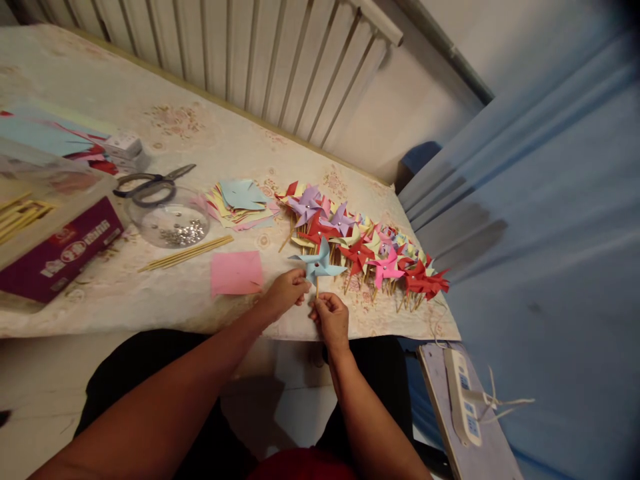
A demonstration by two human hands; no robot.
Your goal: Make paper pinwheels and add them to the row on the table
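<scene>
At the near edge of the floral-covered table (165,319), head view: light-blue paper pinwheel (320,265) was upright just above the cloth, nearest the wearer, in front of the crowded finished pinwheels (357,257). Right hand (336,321) pinched its thin wooden stick (317,288) low down, thumb and fingertips narrow; judged a grip that left the vanes free and the front visible. Left hand (285,293) was beside the lower left vane, fingers half curled; contact could not be told.

Finished pinwheels were massed to the right, heads up and overlapping, probably to save room and spare the vanes from flattening. To the left, a pink paper square (237,272) lay flat and apart, cuts visible, within easy reach. Loose sticks (187,253) lay roughly parallel, likely for picking up singly. Beyond them, a clear round tub (173,223) held small metal fasteners (186,232), presumably to stop scatter. Cut paper squares (243,200) were stacked beside it; scissors (155,185) lay at its far rim, handles toward the left.
</scene>
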